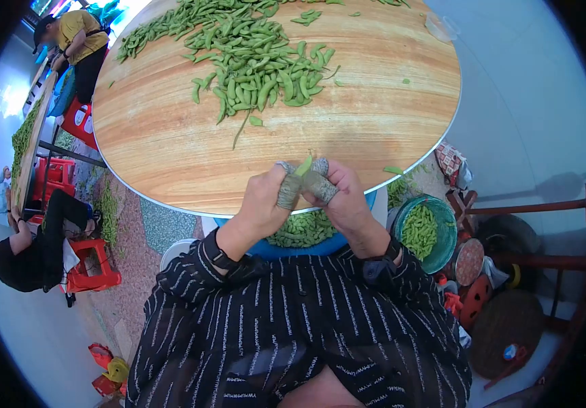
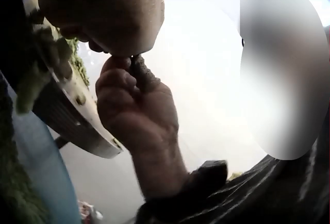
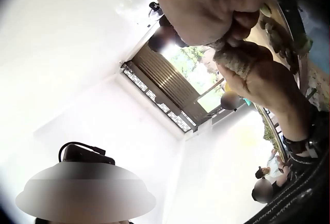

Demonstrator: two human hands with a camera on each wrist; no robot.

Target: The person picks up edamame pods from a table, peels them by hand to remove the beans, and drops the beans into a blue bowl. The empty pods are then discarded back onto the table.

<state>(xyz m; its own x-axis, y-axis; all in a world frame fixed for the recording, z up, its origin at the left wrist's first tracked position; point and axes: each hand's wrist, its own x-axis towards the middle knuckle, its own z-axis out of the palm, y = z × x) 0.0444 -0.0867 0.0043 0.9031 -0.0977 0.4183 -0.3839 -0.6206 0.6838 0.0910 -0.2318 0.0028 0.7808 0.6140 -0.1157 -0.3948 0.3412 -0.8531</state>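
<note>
My left hand [image 1: 263, 200] and right hand [image 1: 349, 206] meet at the near edge of the round wooden table [image 1: 164, 129]. Between their wrapped fingertips they pinch a green soybean pod [image 1: 304, 166], its tip pointing up. Grey wrapping covers the thumbs and forefingers. Beneath the hands, a blue basin [image 1: 266, 249] contains shelled green beans [image 1: 304, 230]. Both wrist views show the two hands pressed together at the fingertips, the pod mostly hidden there. A large heap of soybean pods [image 1: 252, 68] lies farther back on the tabletop.
One loose pod [image 1: 393, 170] lies at the table's right edge. On the floor at right stands a green bucket [image 1: 447, 228] with pods inside. A white bucket [image 1: 177, 251] is at left. People sit at another table, near a red stool [image 1: 92, 265]. A clear plastic cup [image 1: 441, 27] is at back right.
</note>
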